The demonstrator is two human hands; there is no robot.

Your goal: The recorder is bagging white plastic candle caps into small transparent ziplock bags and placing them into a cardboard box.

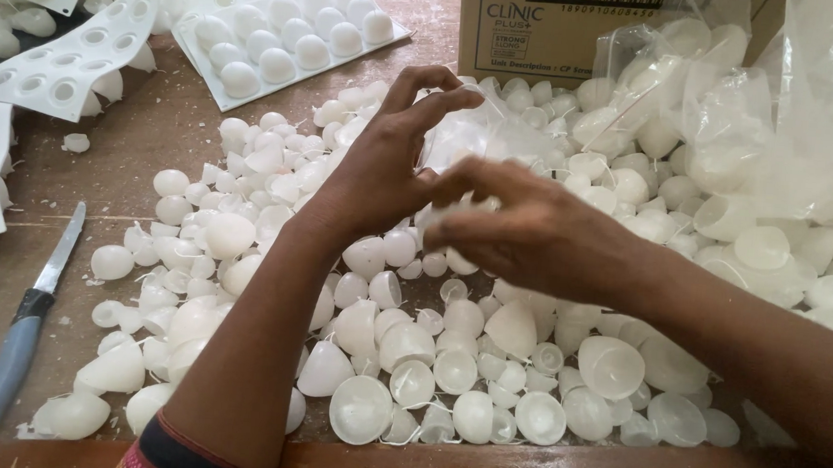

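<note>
My left hand [382,164] is raised over a heap of white translucent half-shell cups [409,349], its thumb and forefinger curled apart. My right hand [532,231] reaches in from the right, fingers closed around a small white shell cup [459,211] that meets the left hand's fingers. The cup is mostly hidden between the two hands. Loose shells, some dome up and some hollow up, cover the wooden table [142,159] beneath both hands.
A blue-handled knife [28,321] lies at the left. White moulded trays [284,28] with domes sit at the back left. A cardboard box [564,31] stands at the back, and clear plastic bags [790,122] of shells at the right.
</note>
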